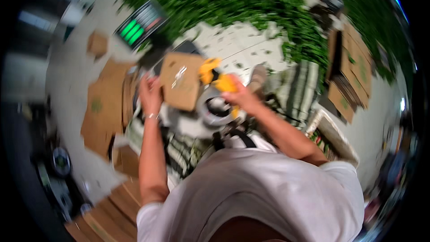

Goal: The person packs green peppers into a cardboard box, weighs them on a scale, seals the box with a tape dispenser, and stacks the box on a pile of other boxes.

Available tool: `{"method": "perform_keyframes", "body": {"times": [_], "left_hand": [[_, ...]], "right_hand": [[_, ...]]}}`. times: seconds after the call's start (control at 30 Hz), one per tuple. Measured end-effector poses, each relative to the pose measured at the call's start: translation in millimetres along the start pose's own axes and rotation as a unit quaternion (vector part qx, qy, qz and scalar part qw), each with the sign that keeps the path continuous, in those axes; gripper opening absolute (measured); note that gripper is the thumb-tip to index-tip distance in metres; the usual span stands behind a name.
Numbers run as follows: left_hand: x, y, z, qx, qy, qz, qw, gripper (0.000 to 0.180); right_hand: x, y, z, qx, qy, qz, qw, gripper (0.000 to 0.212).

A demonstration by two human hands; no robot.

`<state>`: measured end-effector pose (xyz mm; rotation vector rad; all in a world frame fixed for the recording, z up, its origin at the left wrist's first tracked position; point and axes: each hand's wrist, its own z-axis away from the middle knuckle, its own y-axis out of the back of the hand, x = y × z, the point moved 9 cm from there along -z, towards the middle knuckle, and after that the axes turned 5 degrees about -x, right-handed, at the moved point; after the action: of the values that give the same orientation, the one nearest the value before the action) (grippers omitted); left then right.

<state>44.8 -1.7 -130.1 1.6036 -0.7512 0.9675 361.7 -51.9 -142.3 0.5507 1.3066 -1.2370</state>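
A small closed cardboard box [181, 83] sits in front of me, with a shiny glare on its top. My left hand [150, 93] is at the box's left side, its bent fingers against the edge; motion blurs them somewhat. On the other side my right hand [242, 95] is closed around a yellow tape dispenser [222, 83]. The dispenser carries a wide roll of greyish tape [216, 107] and its yellow head is close to the box's right edge. Behind the box, part of a dark scale platform [187, 48] shows.
A scale display [141, 23] with green lit digits stands behind to the left. Loose green leaves [224, 0] cover the floor ahead. Flattened cardboard [104, 107] lies left, stacked cardboard [351, 69] right. A white foam box [333, 136] stands near my right elbow, striped sacks [301, 92] beyond.
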Motion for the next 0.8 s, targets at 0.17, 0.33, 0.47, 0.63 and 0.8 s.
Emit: {"method": "perform_keyframes", "body": {"times": [0.17, 0.33, 0.47, 0.63, 0.8], "left_hand": [[24.3, -53.8, 80.9, -0.201, 0.248, 0.497, 0.807, 0.041], [53.5, -84.1, 128.9, -0.261, 0.263, 0.542, 0.754, 0.044], [60.3, -93.3, 142.8, -0.303, 0.266, 0.51, 0.759, 0.037], [46.9, -99.4, 146.7, -0.309, 0.295, 0.496, 0.756, 0.034], [30.0, -114.8, 146.7, -0.287, 0.304, 0.623, 0.661, 0.031]], "right_hand": [[-46.4, -22.8, 21.1, -0.03, 0.094, 0.314, 0.944, 0.074], [-55.9, -46.2, 43.5, -0.079, 0.182, 0.457, 0.867, 0.066], [-51.5, -49.8, 57.8, -0.093, 0.213, 0.529, 0.816, 0.064], [-40.6, -49.1, 56.0, -0.095, 0.159, 0.528, 0.828, 0.065], [-42.0, -59.9, 54.1, -0.097, 0.164, 0.558, 0.808, 0.067]]}}
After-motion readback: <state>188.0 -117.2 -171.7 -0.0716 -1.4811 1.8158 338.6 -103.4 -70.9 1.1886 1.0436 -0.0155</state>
